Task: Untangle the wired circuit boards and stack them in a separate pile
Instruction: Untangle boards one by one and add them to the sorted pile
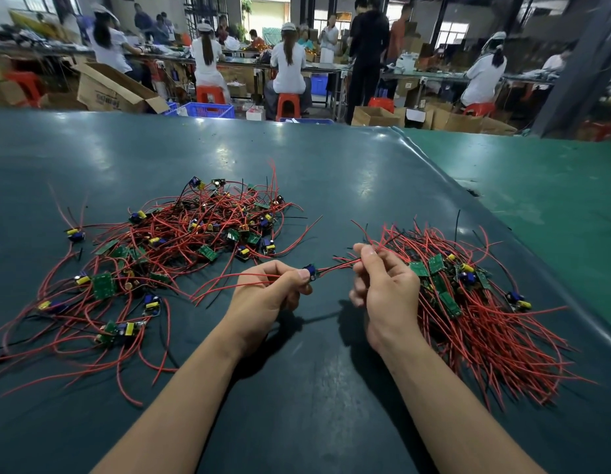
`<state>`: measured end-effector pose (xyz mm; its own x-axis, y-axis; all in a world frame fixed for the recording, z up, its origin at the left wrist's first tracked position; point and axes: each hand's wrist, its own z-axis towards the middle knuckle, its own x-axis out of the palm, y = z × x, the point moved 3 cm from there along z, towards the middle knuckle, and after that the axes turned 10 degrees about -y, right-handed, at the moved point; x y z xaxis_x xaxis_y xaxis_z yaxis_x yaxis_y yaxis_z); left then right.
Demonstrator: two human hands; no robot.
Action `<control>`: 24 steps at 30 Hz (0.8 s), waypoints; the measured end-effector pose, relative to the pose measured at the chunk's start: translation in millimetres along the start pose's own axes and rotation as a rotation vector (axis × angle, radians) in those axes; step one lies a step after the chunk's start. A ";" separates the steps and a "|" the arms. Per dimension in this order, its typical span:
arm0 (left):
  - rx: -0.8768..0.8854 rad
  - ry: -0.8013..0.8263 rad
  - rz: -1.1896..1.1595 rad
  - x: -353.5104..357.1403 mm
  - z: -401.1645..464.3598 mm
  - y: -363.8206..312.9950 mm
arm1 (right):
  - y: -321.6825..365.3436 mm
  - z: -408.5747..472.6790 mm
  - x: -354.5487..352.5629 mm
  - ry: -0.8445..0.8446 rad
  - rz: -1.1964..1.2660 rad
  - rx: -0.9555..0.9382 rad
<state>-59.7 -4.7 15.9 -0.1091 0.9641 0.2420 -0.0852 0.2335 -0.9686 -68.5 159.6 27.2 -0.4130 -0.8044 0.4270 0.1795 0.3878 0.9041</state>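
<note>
The person's two forearms are reaching in from the near edge over the dark teal rubber-topped table (331, 186), and the hands are meeting just beyond the wrists. The left hand (268, 292) is pinching a small green circuit board with a blue component (310, 271) between thumb and curled fingers, its red wires (228, 280) trailing back past the knuckles to that hand's outer side. The right hand (382, 285) is gripping the board's other leads, a red and a black wire (341, 263), with fingers curled around them. The board is hanging above the table in the gap between the two hands, and its long axis, wires included, is running almost straight from hand to hand, left to right.

Directly to the outer side of the right hand, touching its knuckles, the sorted stack of green boards with combed red wires (468, 302) is lying with its wires fanning toward the person and outward. That is the relation the next move seems to turn on: the stack is nearer the right hand, so the held board would need carrying rightward and its wires swung to match that fan.

Beyond and to the outer side of the left hand, the tangled heap of boards and looping red wires (181, 241) is spreading, with plenty apparently left to separate.
</note>
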 end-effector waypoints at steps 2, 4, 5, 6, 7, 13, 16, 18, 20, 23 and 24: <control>-0.002 0.008 0.001 -1.3 0.1 1.0 | -1.3 1.1 -0.6 0.001 -0.006 0.015; -0.001 0.016 -0.004 -1.0 -1.1 0.0 | -1.2 2.0 -1.0 0.001 -0.009 0.022; -0.005 0.017 -0.015 -0.7 -1.5 -0.3 | -0.9 2.1 -1.3 0.005 0.000 0.029; -0.012 0.016 -0.026 -0.4 -1.6 -0.3 | -0.4 2.1 -1.4 0.010 0.018 0.038; -0.017 0.017 -0.028 -0.2 -1.8 -0.3 | 0.2 2.4 -1.3 0.014 0.046 0.051; -0.002 -0.038 -0.031 -3.6 0.6 0.1 | 4.7 3.4 -2.6 0.049 0.003 0.003; 0.024 -0.115 -0.052 -7.6 4.2 2.5 | 9.6 3.9 -5.9 0.047 -0.153 -0.124; 0.023 -0.119 -0.055 -7.9 4.9 4.0 | 10.4 4.6 -5.8 0.035 -0.124 -0.099; 0.024 -0.085 -0.039 -6.6 3.8 4.3 | 9.7 6.2 -4.1 0.015 -0.034 -0.015; 0.019 -0.029 -0.022 -5.0 2.3 3.5 | 7.7 6.8 -2.5 0.007 0.145 0.140; 0.014 -0.024 -0.024 -4.8 2.4 3.4 | 6.7 6.0 -2.0 0.015 0.201 0.187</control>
<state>-61.9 -8.8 11.6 -0.1305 0.9550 0.2663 -0.1016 0.2543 -0.9618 -71.8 166.5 32.2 -0.3722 -0.7088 0.5993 0.0880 0.6158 0.7830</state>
